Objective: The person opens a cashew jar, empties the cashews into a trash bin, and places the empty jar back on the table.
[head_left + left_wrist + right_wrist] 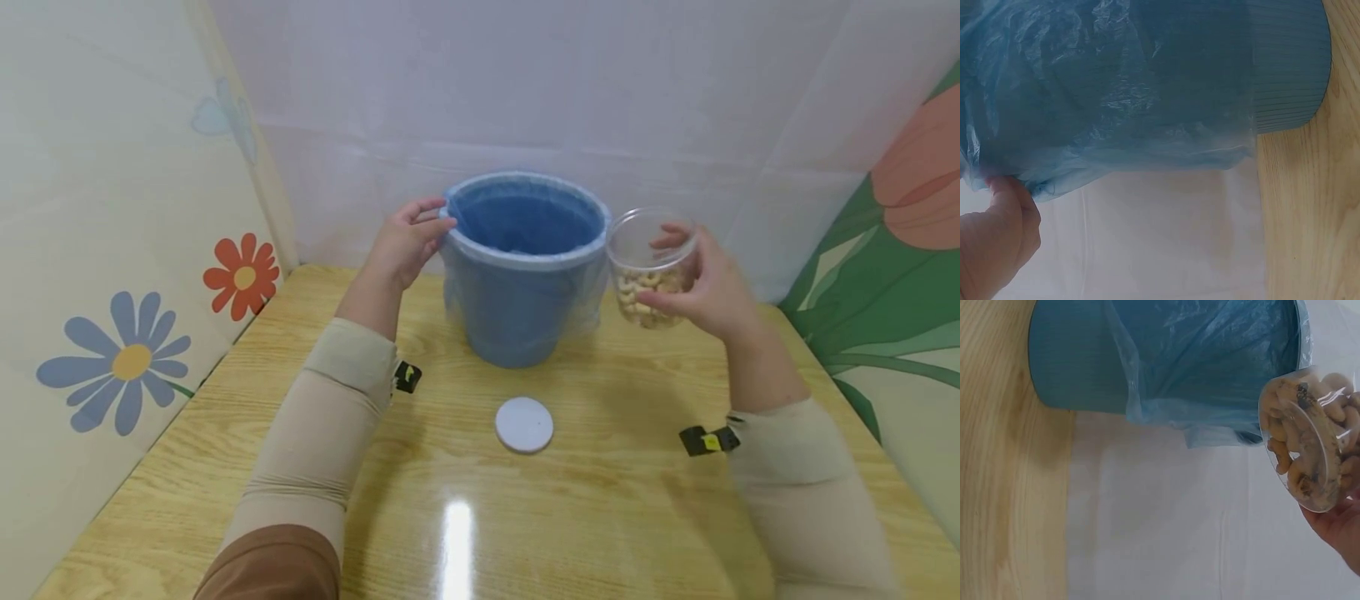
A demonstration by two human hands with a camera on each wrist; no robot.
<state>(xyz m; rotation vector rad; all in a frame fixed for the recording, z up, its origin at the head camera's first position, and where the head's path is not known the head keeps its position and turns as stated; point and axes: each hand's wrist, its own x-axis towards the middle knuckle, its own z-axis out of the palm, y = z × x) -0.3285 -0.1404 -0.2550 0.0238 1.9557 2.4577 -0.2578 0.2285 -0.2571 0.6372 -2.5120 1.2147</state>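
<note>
As left hand (408,242) pinches the translucent plastic liner (1116,94) on the round blue bucket (513,346), right hand (708,292) grips, right of bucket, a clear plastic jar (633,263) of tan curved pieces (632,288).

White glare (457,550) is streaking the table (585,517); soft shadows (645,400) are falling across it; wrist views are appearing dimmer.
</note>
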